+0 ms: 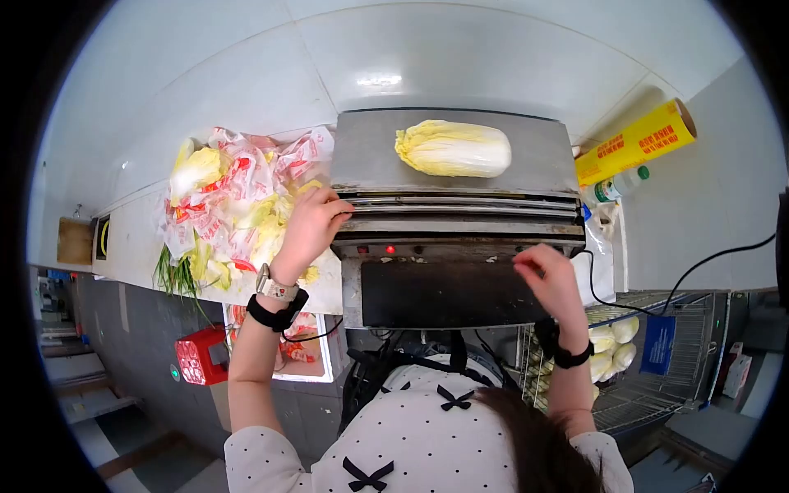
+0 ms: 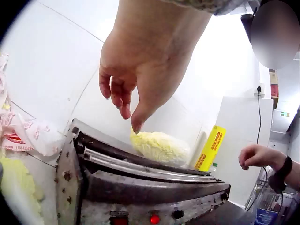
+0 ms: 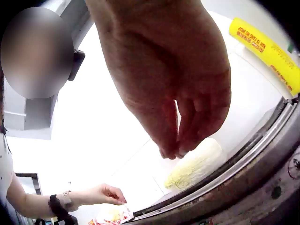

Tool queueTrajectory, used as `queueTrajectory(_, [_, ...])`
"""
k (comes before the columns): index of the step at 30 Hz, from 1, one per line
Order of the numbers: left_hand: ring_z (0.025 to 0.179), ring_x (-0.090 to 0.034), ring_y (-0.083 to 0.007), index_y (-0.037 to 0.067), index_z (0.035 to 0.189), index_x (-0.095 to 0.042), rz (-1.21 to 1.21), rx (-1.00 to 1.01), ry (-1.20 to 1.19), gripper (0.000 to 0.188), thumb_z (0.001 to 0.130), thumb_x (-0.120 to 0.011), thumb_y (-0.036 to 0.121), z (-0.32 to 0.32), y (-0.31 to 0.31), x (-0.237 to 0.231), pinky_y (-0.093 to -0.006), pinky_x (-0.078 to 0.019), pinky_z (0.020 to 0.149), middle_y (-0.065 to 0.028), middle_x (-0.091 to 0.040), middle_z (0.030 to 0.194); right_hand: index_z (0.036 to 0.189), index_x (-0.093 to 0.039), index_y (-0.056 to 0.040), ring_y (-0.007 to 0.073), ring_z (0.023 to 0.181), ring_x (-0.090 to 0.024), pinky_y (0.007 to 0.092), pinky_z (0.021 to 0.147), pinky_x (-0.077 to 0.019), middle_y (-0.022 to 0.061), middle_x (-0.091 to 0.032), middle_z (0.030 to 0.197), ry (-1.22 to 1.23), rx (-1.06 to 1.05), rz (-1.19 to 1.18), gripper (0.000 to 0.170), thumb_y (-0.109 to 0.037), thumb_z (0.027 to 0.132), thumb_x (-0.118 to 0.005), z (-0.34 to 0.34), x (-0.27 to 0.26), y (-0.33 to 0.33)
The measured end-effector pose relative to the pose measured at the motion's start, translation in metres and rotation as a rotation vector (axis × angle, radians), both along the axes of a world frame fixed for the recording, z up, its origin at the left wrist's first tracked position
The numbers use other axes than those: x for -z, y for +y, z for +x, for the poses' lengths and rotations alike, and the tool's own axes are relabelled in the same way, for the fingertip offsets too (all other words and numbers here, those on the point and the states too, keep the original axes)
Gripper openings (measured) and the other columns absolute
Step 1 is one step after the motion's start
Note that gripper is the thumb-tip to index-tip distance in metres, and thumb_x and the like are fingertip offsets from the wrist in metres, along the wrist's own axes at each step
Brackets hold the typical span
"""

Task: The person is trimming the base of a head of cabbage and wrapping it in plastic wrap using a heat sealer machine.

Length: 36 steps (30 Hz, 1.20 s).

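A stainless-steel film-wrapping machine (image 1: 362, 148) stands before me. On its top lies a napa cabbage (image 1: 464, 149), yellow leaf end to the left and white base to the right, with a glossy surface. My left hand (image 1: 310, 226) hovers at the left end of the metal rollers (image 1: 460, 205), its thumb apart from the loosely bent fingers in the left wrist view. Over the right part of the dark front plate (image 1: 452, 292) is my right hand (image 1: 555, 279). Its fingers bend loosely, thumb tip close to the fingertips, and nothing shows between them in the right wrist view.
Loose cabbage leaves (image 1: 197, 177) and printed plastic bags (image 1: 238, 164) cover the left counter. A yellow film roll box (image 1: 637, 144) and a bottle (image 1: 620, 185) stand at right. Below right, a wire rack (image 1: 682, 361) holds more cabbages. A black cable (image 1: 715, 267) runs from the right side.
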<state>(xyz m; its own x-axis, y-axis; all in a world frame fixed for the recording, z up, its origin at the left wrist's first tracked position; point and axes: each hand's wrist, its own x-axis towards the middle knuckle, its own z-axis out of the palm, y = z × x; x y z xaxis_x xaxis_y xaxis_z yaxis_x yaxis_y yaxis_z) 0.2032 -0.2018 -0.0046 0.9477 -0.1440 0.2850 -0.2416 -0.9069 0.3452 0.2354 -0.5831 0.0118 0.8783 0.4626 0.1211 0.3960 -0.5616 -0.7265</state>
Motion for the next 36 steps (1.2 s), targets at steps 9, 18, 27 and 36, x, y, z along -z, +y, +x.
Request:
queueTrajectory(9, [0.088, -0.05, -0.0209, 0.009, 0.082, -0.065, 0.11, 0.282, 0.005, 0.015, 0.068, -0.068, 0.011, 0.047, -0.003, 0.023, -0.0322, -0.0376, 0.077, -0.0037, -0.052, 0.084, 0.085, -0.061, -0.0014, 0.0221, 0.069, -0.059, 0.0287, 0.06, -0.0473, 0.0096, -0.059, 0.077, -0.043, 0.075, -0.051, 0.01, -0.001, 0.076, -0.064, 0.032, -0.012, 0.025])
queueTrajectory(18, [0.085, -0.049, -0.0202, 0.008, 0.074, -0.059, 0.072, 0.369, 0.026, 0.008, 0.072, -0.065, 0.012, 0.061, 0.004, 0.036, -0.0315, -0.0362, 0.077, -0.0032, -0.052, 0.084, 0.085, -0.06, 0.0012, 0.0212, 0.067, -0.059, 0.0283, 0.059, -0.0468, 0.0107, -0.059, 0.076, -0.062, 0.132, -0.039, 0.007, -0.001, 0.079, -0.062, 0.033, 0.004, 0.01])
queueTrajectory(27, [0.077, -0.052, -0.0296, 0.001, 0.082, -0.05, -0.258, 0.301, 0.149, 0.007, 0.079, -0.056, 0.003, 0.059, 0.006, 0.027, -0.036, -0.0424, 0.068, -0.0122, -0.054, 0.078, 0.085, -0.06, -0.0014, 0.0268, 0.073, -0.058, 0.0332, 0.065, -0.0465, 0.01, -0.058, 0.08, -0.264, 0.158, -0.195, 0.014, -0.001, 0.072, -0.065, 0.062, 0.02, 0.011])
queueTrajectory(36, [0.068, -0.054, -0.0329, -0.001, 0.084, -0.048, -0.421, 0.17, 0.284, 0.008, 0.083, -0.055, 0.004, 0.052, 0.005, 0.029, -0.0358, -0.0425, 0.061, -0.0167, -0.054, 0.074, 0.077, -0.059, -0.0071, 0.0209, 0.086, -0.052, 0.0329, 0.077, -0.0405, 0.0024, -0.056, 0.085, -0.513, -0.171, -0.422, 0.015, -0.007, 0.066, -0.068, 0.098, 0.041, 0.007])
